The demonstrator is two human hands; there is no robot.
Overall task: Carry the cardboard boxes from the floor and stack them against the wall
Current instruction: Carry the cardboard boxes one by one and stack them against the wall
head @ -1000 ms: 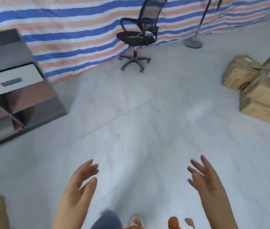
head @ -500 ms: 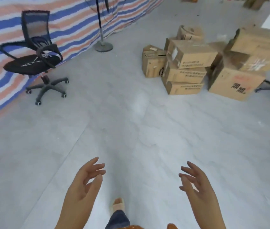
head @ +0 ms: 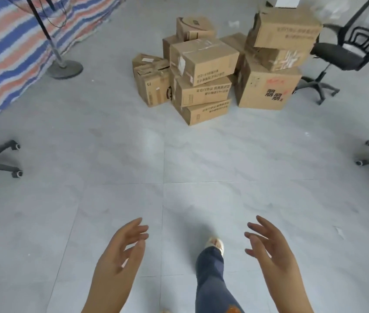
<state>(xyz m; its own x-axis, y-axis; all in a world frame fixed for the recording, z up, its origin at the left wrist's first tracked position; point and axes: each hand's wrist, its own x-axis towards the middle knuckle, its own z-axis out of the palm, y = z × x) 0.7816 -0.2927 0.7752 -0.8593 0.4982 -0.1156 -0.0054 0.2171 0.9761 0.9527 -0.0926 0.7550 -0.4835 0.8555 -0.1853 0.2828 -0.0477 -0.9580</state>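
Cardboard boxes (head: 224,71) sit piled well ahead of the left hand (head: 120,251) and right hand (head: 269,247), both empty with fingers relaxed.

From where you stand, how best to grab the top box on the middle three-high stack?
Take the top box with both hands, left hand and right hand, fingers flat on its two short ends, coming in from the near side. It lies skewed and overhangs the box below, so I'd lift it straight up. Both hands are empty and well short of it.
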